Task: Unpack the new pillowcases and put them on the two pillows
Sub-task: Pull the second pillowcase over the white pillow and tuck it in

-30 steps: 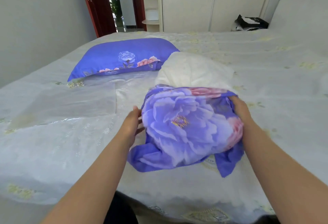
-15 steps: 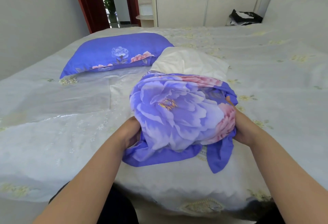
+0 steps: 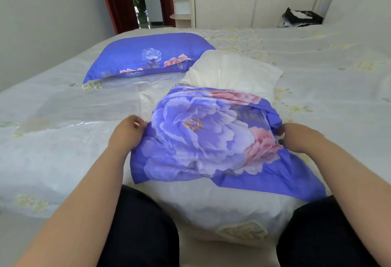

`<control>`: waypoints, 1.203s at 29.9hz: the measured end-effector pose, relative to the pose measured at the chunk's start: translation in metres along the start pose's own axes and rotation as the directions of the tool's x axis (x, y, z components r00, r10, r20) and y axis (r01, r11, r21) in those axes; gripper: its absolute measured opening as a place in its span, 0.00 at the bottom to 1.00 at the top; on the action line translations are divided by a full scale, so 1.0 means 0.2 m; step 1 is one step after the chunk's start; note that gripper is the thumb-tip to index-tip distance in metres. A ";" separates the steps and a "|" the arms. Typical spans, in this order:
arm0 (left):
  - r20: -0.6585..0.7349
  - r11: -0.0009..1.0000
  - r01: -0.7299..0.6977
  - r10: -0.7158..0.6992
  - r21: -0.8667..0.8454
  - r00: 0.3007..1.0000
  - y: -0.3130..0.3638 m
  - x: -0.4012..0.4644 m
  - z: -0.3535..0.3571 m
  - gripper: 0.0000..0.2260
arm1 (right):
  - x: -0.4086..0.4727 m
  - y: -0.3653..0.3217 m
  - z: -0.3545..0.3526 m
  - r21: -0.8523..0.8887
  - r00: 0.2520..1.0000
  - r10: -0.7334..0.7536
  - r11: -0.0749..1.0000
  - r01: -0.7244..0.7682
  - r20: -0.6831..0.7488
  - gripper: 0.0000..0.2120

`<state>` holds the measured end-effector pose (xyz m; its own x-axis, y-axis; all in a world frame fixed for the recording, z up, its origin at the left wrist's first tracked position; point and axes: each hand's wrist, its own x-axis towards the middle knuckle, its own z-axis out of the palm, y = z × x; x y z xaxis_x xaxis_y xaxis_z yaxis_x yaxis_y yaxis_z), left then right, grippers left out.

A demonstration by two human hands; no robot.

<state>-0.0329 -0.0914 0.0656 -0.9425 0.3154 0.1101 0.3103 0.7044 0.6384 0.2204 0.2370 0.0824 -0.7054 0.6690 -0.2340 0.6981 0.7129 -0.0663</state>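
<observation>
— What do we have under our hands?

— The blue floral pillowcase [image 3: 203, 137], drawn over the near half of the white pillow [image 3: 230, 72] on the bed [image 3: 317, 59]. The far half of the pillow sticks out bare.

— And our left hand [image 3: 127, 135]?

— It sits at the case's left edge, fingers curled in, pinching the fabric there.

— The right hand [image 3: 296, 137]?

— At the right edge, where the cloth bunches. Its fingers curl into that gathered fabric and grip it, though the fingertips are hidden by the folds.

— So the hands are well apart?

— Yes, one on each side of the case, with the big printed flower between them.

— Where is the other pillow?

— The covered pillow [image 3: 146, 55] lies farther back on the left, already in its matching case. A sheet of clear plastic wrapping [image 3: 69, 105] lies flat on the bed between it and our left hand.
</observation>
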 end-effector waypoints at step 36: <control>0.391 0.719 -0.689 0.611 0.091 0.689 0.59 -0.41 0.51 0.24 | -0.42 -0.17 0.01 0.277 0.604 -0.375 0.637 0.719 -0.703 0.11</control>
<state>0.0927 0.0310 0.0539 -0.4115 0.8958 0.1681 0.8839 0.3472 0.3134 0.2553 0.1569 0.1028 -0.7740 0.2841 0.5659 -0.0287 0.8771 -0.4794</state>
